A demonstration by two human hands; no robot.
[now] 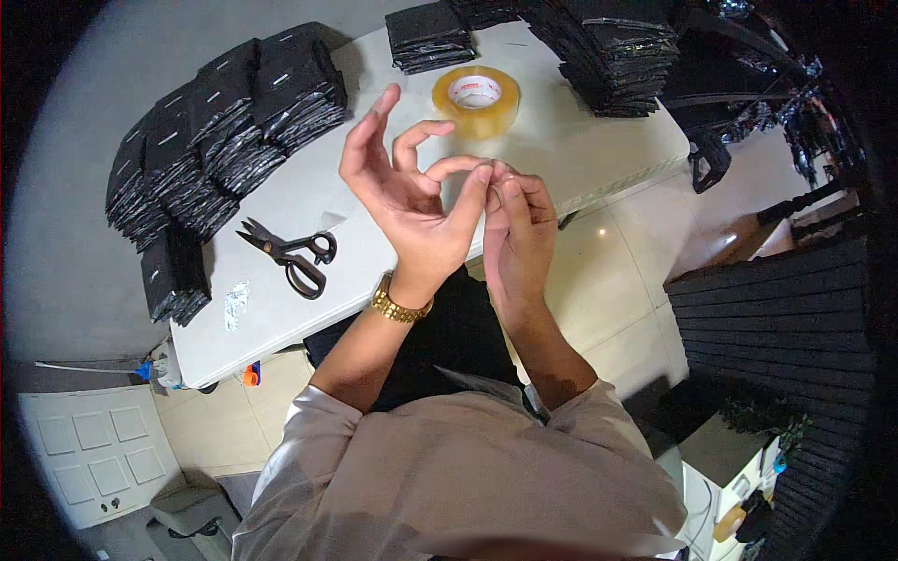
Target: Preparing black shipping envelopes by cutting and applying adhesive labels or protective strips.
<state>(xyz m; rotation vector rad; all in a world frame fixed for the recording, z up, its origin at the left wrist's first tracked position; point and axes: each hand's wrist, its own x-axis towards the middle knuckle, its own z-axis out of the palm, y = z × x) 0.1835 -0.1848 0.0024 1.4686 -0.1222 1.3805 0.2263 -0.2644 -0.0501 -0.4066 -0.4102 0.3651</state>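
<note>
Both hands meet in front of me above the near edge of the white table (pixel 374 252). My left hand (pixel 416 192), with a gold watch on its wrist, pinches thumb and forefinger together while its other fingers curl upward and apart. Against those fingertips, my right hand (pixel 524 220) is closed with thumb and forefinger pressed together. Whatever lies between the fingertips, if anything, is too small to make out. Just beyond the hands sits a roll of clear yellowish tape (pixel 500 120). Black-handled scissors (pixel 288 254) lie to the left, blades partly apart.
Stacks of flat black plastic packages (pixel 220 122) line the table's left side. More black stacks stand at the far edge (pixel 430 37) and far right (pixel 617 56). A crumpled clear scrap (pixel 237 304) lies near the left edge. A grey chair (pixel 192 514) stands at lower left.
</note>
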